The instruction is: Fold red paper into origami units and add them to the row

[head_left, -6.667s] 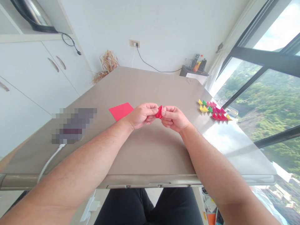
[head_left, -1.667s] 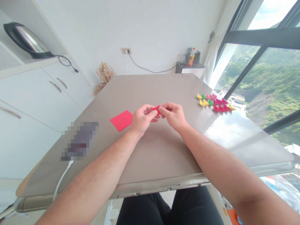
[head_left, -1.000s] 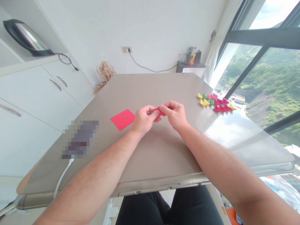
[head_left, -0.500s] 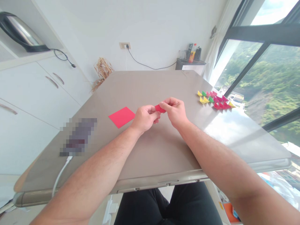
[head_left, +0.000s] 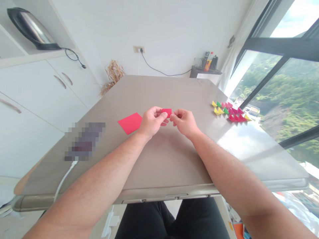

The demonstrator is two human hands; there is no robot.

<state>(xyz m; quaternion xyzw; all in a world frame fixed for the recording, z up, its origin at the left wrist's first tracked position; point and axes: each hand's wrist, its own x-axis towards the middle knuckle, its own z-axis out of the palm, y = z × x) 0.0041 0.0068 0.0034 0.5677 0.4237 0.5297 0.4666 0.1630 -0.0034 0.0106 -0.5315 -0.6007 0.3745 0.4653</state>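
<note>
A small folded piece of red paper (head_left: 167, 112) is held above the middle of the table (head_left: 159, 159). My left hand (head_left: 154, 121) pinches its left side between thumb and fingers. At its lower right corner, the thumb and fingertips of my right hand (head_left: 183, 121) close on the paper. Left of my hands lies a flat red sheet of paper (head_left: 130, 123), its right end partly behind my left hand. Several folded paper boats (head_left: 233, 112) in yellow, green, pink and red stand in rows at the table's right side.
A blurred-out dark flat object (head_left: 84, 141) with a white cable (head_left: 65, 176) lies at the left. An electric kettle (head_left: 33, 30) sits on a shelf. Bottles (head_left: 208, 63) stand on a small cabinet behind the table. A window (head_left: 286, 76) is on the right.
The folded red paper, pointed and fan-like at first, now shows as a small flat rectangle. My fingers have shifted around it. The red sheet and boats stay put while the camera view shifts.
</note>
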